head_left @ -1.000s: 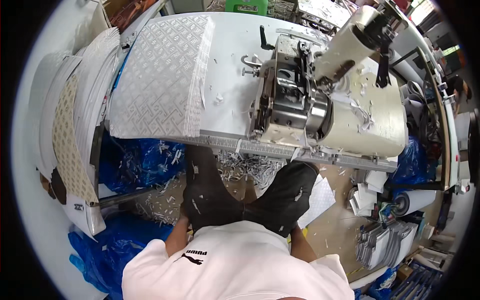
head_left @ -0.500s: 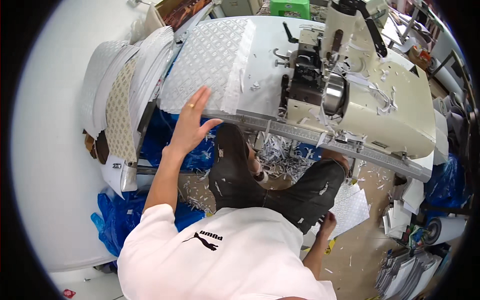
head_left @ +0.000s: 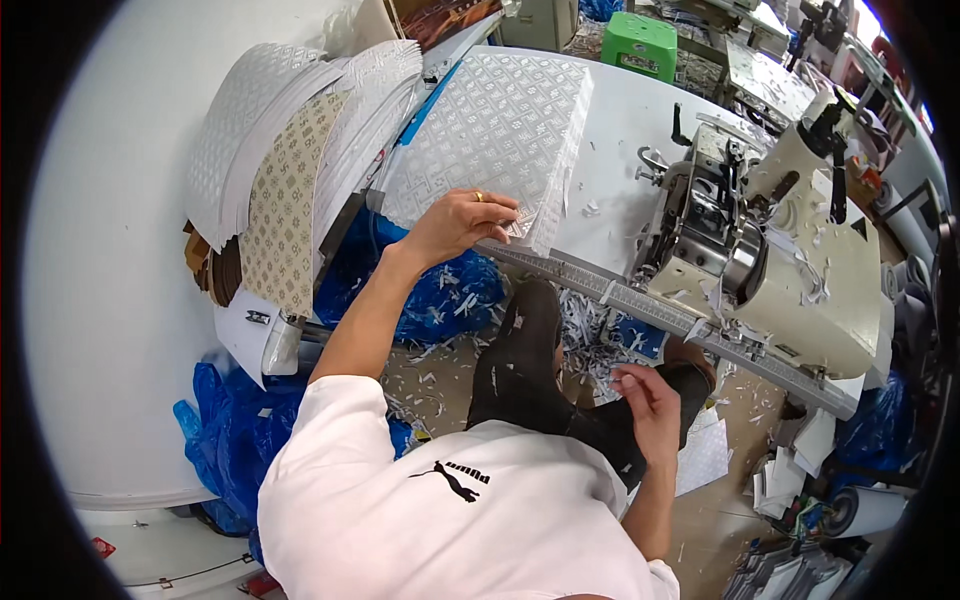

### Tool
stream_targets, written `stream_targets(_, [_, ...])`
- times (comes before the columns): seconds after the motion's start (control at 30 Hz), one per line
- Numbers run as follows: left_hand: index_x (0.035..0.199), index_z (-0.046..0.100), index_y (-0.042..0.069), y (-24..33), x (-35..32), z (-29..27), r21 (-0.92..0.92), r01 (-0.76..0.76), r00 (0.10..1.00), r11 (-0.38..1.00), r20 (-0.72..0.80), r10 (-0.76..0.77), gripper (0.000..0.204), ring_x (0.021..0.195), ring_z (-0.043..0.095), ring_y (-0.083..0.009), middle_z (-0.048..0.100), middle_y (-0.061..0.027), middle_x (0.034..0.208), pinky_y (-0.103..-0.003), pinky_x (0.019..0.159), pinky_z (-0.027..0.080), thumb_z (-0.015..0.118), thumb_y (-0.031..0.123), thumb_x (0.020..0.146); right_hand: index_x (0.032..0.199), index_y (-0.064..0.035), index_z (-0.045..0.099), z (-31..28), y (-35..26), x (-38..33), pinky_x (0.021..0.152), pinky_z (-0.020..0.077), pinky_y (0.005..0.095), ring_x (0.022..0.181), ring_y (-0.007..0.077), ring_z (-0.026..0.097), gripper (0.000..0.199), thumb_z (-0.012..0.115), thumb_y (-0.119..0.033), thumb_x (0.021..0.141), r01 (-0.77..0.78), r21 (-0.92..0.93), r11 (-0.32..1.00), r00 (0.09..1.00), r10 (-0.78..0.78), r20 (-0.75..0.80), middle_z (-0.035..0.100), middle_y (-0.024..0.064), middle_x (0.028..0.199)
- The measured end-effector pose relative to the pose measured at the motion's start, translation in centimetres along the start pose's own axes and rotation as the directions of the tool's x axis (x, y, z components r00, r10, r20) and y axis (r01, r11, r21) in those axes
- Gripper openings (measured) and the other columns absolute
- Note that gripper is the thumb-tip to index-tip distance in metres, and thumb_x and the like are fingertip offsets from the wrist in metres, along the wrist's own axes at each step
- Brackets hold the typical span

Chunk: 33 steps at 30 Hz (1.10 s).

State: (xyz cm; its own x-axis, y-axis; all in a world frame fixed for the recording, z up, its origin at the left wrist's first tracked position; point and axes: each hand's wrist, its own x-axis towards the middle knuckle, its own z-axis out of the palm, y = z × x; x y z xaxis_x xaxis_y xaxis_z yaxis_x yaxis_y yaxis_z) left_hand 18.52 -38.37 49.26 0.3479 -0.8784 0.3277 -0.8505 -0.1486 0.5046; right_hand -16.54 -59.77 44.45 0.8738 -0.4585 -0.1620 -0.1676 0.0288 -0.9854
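my left hand curls at the near edge of the patterned stack, right hand half-bent, both grips untellable; uneven pulling could skew it.

Left hand has its fingertips at the sheet stack! Right hand hovers over trousers, machine beyond its fingers.

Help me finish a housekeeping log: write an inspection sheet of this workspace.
Surface: white table, with a cream machine bearing paper scraps.
Job's things: stack of silver-patterned sheets on the table's left.
Clutter: scraps on the floor too; blue plastic below the stack.
Hands: left hand at the stack's near edge, fingers curled; right hand over dark trousers; whether either grips anything is unclear.
Cables: nothing clearly seen.
Surroundings: green stool behind the table; bent sheets standing at left.
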Motion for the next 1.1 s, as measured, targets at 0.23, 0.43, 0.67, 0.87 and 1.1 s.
stream_targets(0.23, [0.106, 0.065, 0.002, 5.1, -1.5, -1.5, 0.227, -0.013, 0.948, 0.974, -0.308, 0.084, 0.015, 0.087, 0.069, -0.0308, 0.072, -0.0108, 0.104, -0.039, 0.076, 0.055, 0.065, 0.002, 0.091, 0.122, 0.0038, 0.063, 3.4, -4.7, 5.5, 0.088, 0.0540, 0.0303, 0.097, 0.0170, 0.068, 0.037, 0.056, -0.028, 0.105, 0.054, -0.140, 0.989, 0.908, 0.010, 0.419, 0.071, 0.0125, 0.110])
stream_targets(0.43, [0.104, 0.061, 0.005, 15.5, -9.5, 1.9, 0.033, -0.330, 0.933, 0.943, -0.143, 0.331, 0.017, 0.096, 0.068, -0.0279, 0.070, -0.0143, 0.107, -0.040, 0.085, 0.054, 0.068, 0.011, 0.090, 0.132, 0.0025, 0.056, 6.7, -9.3, 13.2, 0.088, 0.0522, 0.0302, 0.106, 0.0135, 0.061, 0.044, 0.055, -0.032, 0.104, -0.326, 0.255, 0.911, 0.945, 0.308, 0.106, 0.069, 0.0075, 0.112])
stream_targets(0.67, [0.124, 0.061, 0.000, 12.5, -9.1, 6.2, -0.149, 0.229, 0.668, 0.962, -0.695, -0.267, 0.044, 0.112, 0.064, -0.0326, 0.067, -0.0137, 0.124, -0.048, 0.102, 0.045, 0.071, 0.028, 0.093, 0.130, 0.0039, 0.058, 3.9, -9.6, 10.0, 0.092, 0.0479, 0.0288, 0.109, 0.0142, 0.059, 0.037, 0.065, -0.012, 0.097, 0.114, 0.177, 0.978, 0.960, -0.154, 0.234, 0.068, 0.0069, 0.119])
stream_targets(0.87, [0.128, 0.060, -0.003, 8.1, -4.9, 3.1, -0.707, 0.532, 0.494, 0.466, -0.187, -0.849, 0.049, 0.110, 0.064, -0.0225, 0.067, -0.0128, 0.123, -0.037, 0.097, 0.049, 0.075, 0.021, 0.088, 0.135, 0.0034, 0.056, -1.3, -9.3, 3.5, 0.097, 0.0461, 0.0313, 0.110, 0.0147, 0.059, 0.043, 0.066, -0.001, 0.094, 0.088, 0.114, 0.990, 0.946, -0.119, 0.300, 0.067, 0.0098, 0.123])
stream_targets(1.1, [0.120, 0.066, -0.004, 11.7, -1.7, 2.8, -0.772, 0.490, 0.683, 0.405, 0.052, -0.728, 0.045, 0.095, 0.068, -0.0189, 0.072, -0.0121, 0.107, -0.031, 0.087, 0.052, 0.079, 0.018, 0.083, 0.139, -0.0001, 0.056, -1.6, -9.5, 4.8, 0.073, 0.0448, 0.0203, 0.083, 0.0045, 0.055, 0.046, 0.068, -0.006, 0.095, 0.281, 0.281, 0.918, 0.938, -0.201, -0.282, 0.067, 0.0048, 0.112])
